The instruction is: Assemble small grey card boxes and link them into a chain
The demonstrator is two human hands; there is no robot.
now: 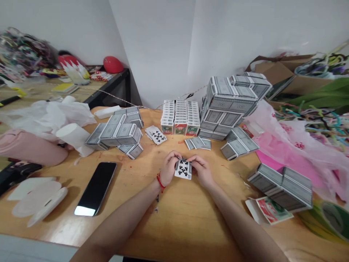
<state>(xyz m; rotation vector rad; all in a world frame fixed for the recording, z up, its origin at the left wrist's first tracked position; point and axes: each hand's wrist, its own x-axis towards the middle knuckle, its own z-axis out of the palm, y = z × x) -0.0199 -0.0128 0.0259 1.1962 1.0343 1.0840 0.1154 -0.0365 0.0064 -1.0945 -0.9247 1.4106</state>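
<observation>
White rectangular playing card with black clubs and an upside-down "10" [183, 169] is over the tan wooden desk [188, 225], its upper edge pinched by closed-up left-hand fingers [172, 155] and right-hand fingers [196, 159].

Person's left hand [169, 169] (red wrist cord [160, 183] on) and right hand [202, 170] pinch ten of clubs [183, 169] over table [196, 222]; phone [96, 188] lies at left, card blocks [225, 105] stacked beyond
</observation>
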